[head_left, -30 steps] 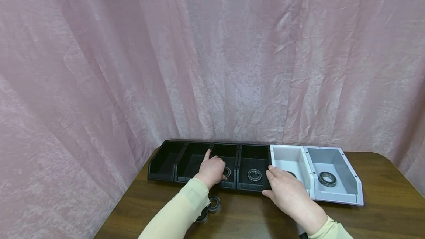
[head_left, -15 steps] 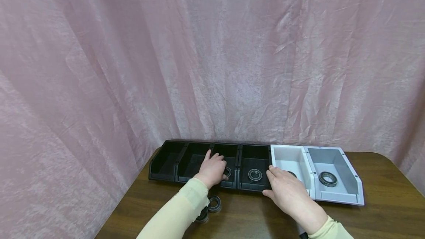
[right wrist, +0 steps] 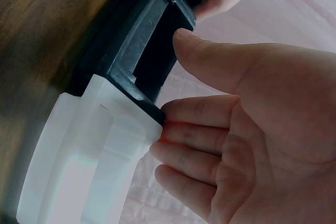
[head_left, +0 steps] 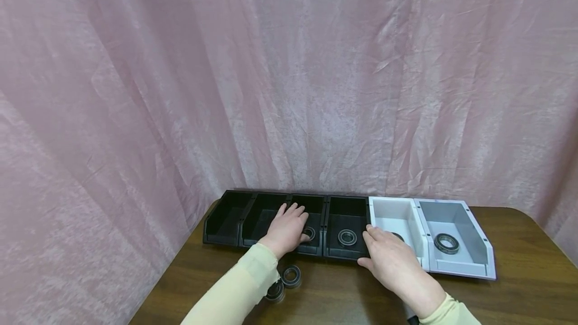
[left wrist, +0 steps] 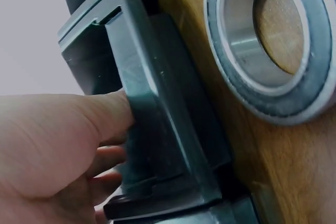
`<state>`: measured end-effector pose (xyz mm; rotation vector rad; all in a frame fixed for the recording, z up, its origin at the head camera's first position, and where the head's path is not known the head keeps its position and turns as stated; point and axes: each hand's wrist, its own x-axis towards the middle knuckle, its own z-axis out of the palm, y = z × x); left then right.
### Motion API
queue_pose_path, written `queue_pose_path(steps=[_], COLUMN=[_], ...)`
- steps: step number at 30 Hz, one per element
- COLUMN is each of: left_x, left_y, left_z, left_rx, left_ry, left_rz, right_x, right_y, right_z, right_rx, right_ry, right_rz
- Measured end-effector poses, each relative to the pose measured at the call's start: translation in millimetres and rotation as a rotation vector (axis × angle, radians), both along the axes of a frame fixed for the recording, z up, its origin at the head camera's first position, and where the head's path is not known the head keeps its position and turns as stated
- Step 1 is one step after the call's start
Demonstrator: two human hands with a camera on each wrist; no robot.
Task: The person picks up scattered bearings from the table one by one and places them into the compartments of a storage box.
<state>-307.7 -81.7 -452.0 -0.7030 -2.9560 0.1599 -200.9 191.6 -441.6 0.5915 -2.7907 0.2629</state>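
Bin row (head_left: pixel 345 214) as reference: six bins side by side, four black then two pale, counted from the left end.

Left hand (head_left: pixel 286 227): over bins two and three of the row, fingers extended and slightly spread in the head view. Left wrist view has the thumb (left wrist: pixel 118 109) at a black bin's front wall; can't tell how hard it presses. No pinch visible on anything.

Right hand (head_left: pixel 390 252): at the seam of the row where black meets pale, fingers straight and close together, thumb held apart toward bin four's front. Right wrist view shows the open palm, fingertips at the seam; firm contact unclear. Nothing in the grip.

Rings, inside the row: one in bin three (head_left: pixel 310 228), partly behind the left thumb; one flat in bin four (head_left: pixel 347 244); one in bin five (head_left: pixel 398 235), mostly behind the right hand; one flat in bin six (head_left: pixel 446 251).

Rings in front of the row: two on the table (head_left: pixel 343 295), a farther ring (head_left: pixel 291 285) and a nearer ring (head_left: pixel 274 299), side by side. Left sleeve (head_left: pixel 235 285) partly covers the nearer one.

Behind the row: pink curtain (head_left: pixel 334 89).
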Motion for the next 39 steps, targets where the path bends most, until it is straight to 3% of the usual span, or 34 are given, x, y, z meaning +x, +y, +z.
queue_pose_path(steps=[12,39], left_x=[13.5,61.7], left_y=[-7.2,-20.2], left_z=[9.6,19.2], left_rx=[0.088,0.13], left_ry=[0.034,0.173], left_rz=[-0.045,-0.13], right_x=[0.7,-0.2], right_y=[0.5,-0.4], right_z=[-2.0,-0.7], right_rx=[0.0,0.005], right_ry=[-0.014,-0.028], right_rz=[-0.003,-0.004])
